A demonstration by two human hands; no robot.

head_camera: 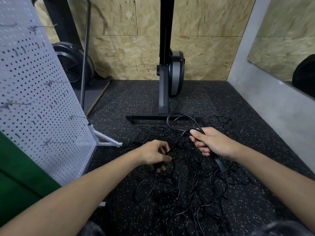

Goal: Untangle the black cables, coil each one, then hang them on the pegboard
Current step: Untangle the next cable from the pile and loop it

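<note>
The black cables (196, 184) lie in a loose tangle on the speckled floor (136, 99), thin strands crossing one another in front of the person. One thick cable (175, 116) rises out of the heap in a couple of loops, and its plug (220, 165) hangs just below the right hand (213, 142), which is closed round the gathered loops with the thumb on top. The left hand (153, 154) is low over the heap, its fingers curled and pinching a strand (178, 142) that leads toward the right hand. I cannot tell whether it belongs to the thick cable. The step in hand looks like freeing this one cable and coiling it. To do it well, the left hand should feed the free length slowly and lift it clear of each crossing instead of tugging, which would likely tighten knots. The right hand should keep the loops even and flat. The pegboard (34, 99) stands to the left with its hooks (56, 142) bare. An exercise machine (164, 74) stands beyond the heap, its base bar right behind the raised loop.
</note>
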